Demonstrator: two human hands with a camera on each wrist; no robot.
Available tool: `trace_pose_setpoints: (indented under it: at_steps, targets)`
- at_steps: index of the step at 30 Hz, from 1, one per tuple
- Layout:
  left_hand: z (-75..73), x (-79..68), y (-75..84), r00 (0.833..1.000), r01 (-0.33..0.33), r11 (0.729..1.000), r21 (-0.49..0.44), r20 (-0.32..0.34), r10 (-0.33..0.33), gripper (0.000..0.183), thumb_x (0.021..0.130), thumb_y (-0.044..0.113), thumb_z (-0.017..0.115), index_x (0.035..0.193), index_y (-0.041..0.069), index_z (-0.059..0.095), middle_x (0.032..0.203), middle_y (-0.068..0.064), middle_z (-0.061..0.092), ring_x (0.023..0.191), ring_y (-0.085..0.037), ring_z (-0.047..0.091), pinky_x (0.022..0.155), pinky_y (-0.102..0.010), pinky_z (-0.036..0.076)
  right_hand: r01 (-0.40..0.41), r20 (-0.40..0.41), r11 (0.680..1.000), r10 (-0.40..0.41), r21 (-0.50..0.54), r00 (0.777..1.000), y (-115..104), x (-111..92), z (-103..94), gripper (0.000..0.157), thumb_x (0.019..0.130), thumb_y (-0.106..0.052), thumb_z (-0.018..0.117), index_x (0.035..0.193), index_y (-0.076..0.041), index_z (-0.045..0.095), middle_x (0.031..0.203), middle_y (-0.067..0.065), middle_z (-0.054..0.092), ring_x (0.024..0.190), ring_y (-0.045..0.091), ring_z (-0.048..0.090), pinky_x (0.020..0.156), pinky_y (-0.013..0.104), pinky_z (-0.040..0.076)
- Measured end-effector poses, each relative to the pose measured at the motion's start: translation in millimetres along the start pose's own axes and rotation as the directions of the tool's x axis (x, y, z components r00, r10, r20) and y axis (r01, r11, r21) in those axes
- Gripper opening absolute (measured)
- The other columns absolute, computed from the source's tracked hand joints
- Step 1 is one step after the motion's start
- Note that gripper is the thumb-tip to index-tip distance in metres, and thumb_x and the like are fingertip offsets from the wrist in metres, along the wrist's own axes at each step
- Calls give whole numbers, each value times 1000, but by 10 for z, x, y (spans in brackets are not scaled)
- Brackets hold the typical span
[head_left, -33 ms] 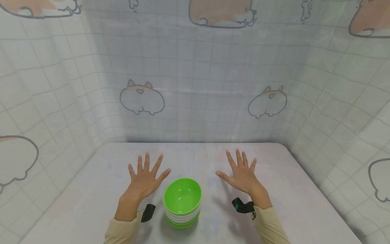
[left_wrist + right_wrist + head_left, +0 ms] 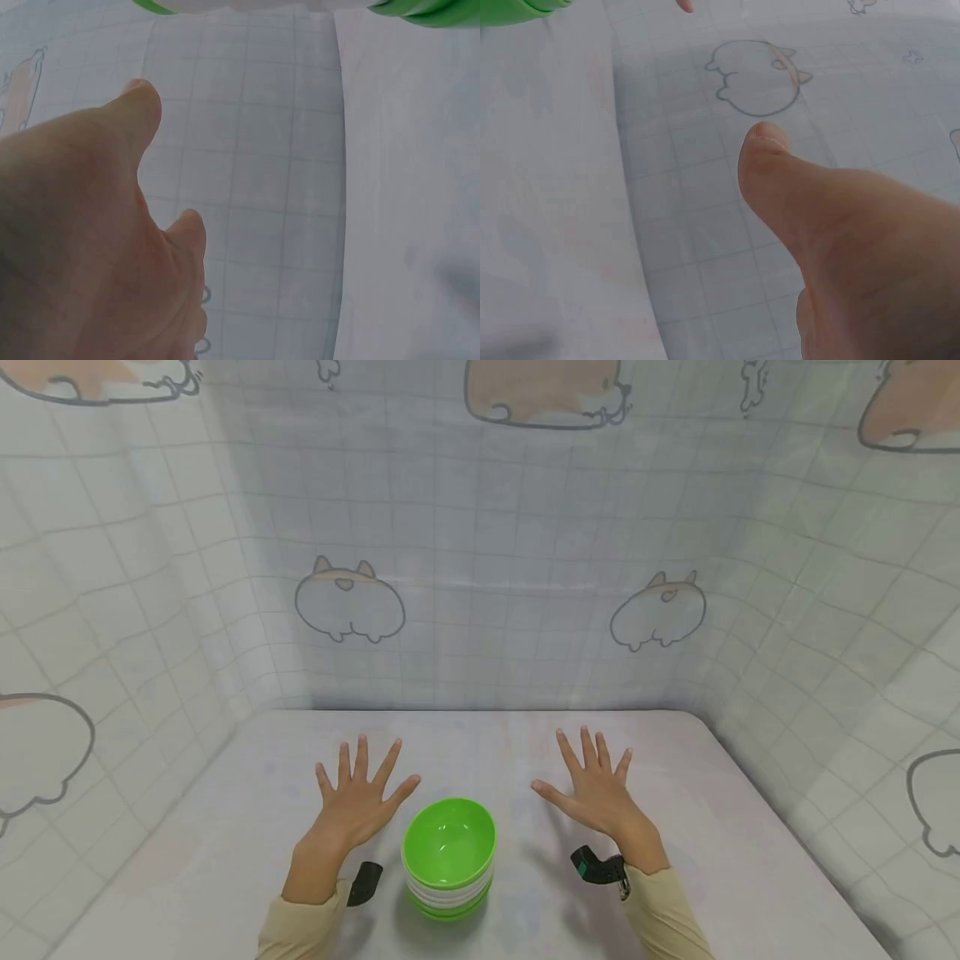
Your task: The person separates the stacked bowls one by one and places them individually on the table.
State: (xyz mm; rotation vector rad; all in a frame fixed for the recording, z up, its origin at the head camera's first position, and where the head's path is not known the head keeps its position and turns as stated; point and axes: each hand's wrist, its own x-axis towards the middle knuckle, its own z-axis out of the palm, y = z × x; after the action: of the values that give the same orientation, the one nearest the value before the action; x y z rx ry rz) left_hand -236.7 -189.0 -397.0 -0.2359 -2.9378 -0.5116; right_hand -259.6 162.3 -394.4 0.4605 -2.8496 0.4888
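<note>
A: What do we count here?
B: We count one bare left hand (image 2: pixel 352 810) and one bare right hand (image 2: pixel 602 797), each with five straight fingers spread wide.
A: And between them?
B: We find one nested stack of glossy, round green and white bowls (image 2: pixel 450 847), standing on the pale, flat table (image 2: pixel 480 752), nearer the left hand, apart from both; how many bowls, we cannot tell.

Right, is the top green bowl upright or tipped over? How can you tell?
Upright: the top green bowl sits mouth-up above white bowls, its empty inside showing in the head view.
</note>
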Motion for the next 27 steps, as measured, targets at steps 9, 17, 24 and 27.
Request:
trace_pose_setpoints:
  at_steps: [9,17,24,27]
  targets:
    - [-124,-74,109,997,-8,998,-64,75,13,76,97,64,32,156,19,15,156,-26,-6,139,-49,-14,98,-71,-17,19,19,1000,-19,-1,1000,-44,0,-1,91,88,-66,51,156,-13,18,156,26,9,142,47,2,99,73,-10]
    - [-231,-108,209,955,-23,930,-368,266,129,74,99,59,34,156,15,17,158,-20,7,143,-42,3,107,-67,7,122,-1,986,-123,115,992,-176,-1,-22,95,87,-68,52,156,-13,17,158,18,13,141,40,20,109,63,12]
    - [-261,-176,354,918,-81,887,-455,313,244,79,91,56,57,149,10,27,152,-11,30,140,-33,26,107,-58,25,160,18,979,-163,130,986,-320,-25,-14,97,83,-75,50,156,-18,20,159,11,16,138,37,29,104,59,30]
    - [-274,-208,387,897,-133,876,-463,319,305,84,84,51,70,146,11,30,147,-9,37,136,-32,33,104,-56,31,215,26,969,-220,121,975,-381,-40,1,98,83,-74,51,156,-16,20,158,8,19,138,33,31,105,55,32]
